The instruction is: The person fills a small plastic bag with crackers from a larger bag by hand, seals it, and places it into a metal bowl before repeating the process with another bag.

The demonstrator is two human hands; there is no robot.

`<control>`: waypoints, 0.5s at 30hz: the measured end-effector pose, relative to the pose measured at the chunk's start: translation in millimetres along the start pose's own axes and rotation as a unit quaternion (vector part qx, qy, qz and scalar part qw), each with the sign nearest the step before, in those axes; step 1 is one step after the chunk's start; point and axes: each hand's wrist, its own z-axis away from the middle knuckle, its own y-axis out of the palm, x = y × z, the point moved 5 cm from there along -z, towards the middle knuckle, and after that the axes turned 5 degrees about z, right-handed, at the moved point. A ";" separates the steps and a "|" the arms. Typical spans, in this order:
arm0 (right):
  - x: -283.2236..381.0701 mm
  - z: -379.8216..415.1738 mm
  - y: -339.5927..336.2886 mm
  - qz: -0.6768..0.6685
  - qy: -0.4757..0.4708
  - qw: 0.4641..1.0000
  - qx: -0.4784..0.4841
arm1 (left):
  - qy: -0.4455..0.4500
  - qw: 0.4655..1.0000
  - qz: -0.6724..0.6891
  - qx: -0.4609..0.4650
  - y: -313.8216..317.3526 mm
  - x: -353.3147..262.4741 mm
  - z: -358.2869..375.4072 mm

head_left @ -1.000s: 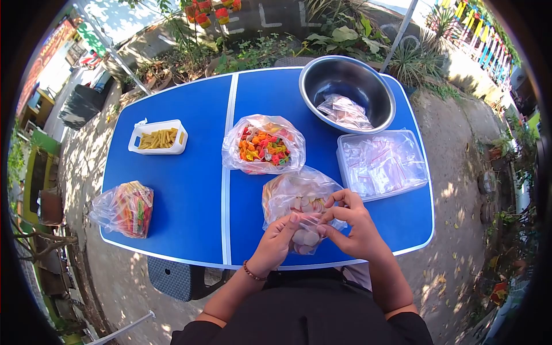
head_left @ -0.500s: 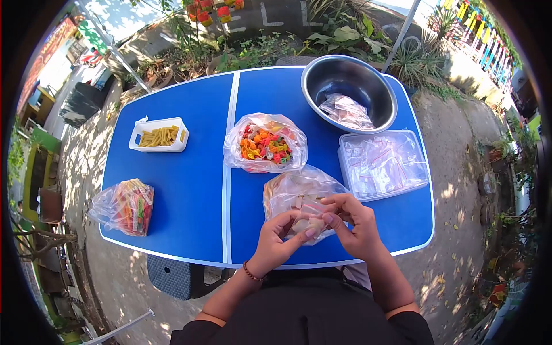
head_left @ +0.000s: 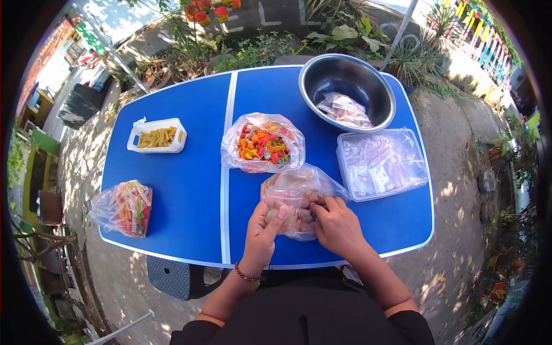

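Observation:
A small clear zip bag [head_left: 280, 210] is pinched between the thumb and fingers of my left hand [head_left: 261, 233], its red strip toward the top. My right hand [head_left: 336, 223] is just right of it, fingertips closed at the mouth of a large clear bag [head_left: 299, 182] that holds round, pale brown pieces. What those fingertips grip is too small to make out. Beyond stands an open bag of colourful twisted pieces [head_left: 264, 144]. A lidless plastic box of flat zip bags [head_left: 382, 164] lies to the right.
A steel bowl [head_left: 307, 89] with filled small bags [head_left: 345, 110] stands at the back right. On the left are a white container [head_left: 167, 148] of yellowish sticks and a bag of colourful wrapped sticks [head_left: 129, 210]. Everything rests on a blue table [head_left: 190, 190] with white edges.
My hands have moved apart. My left hand has shifted left with the small bag, and my right hand has gone down to the round pieces in the large bag.

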 end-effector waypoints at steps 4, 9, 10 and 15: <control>11.8 -3.1 4.1 -0.025 -0.055 0.998 -0.002 | 0.011 1.000 0.022 -0.001 0.2 -5.4 0.3; 13.2 -8.0 -4.6 -0.048 -0.052 0.996 0.059 | 0.015 0.999 0.025 -0.011 -5.0 -7.7 0.4; 12.9 -10.5 -7.4 -0.061 -0.050 0.996 0.041 | 0.014 1.000 0.019 -0.014 -4.2 -7.4 0.2; 14.7 -27.0 4.5 -0.027 -0.123 0.988 -0.087 | 0.013 1.000 -0.008 -0.020 -4.3 -3.7 -1.6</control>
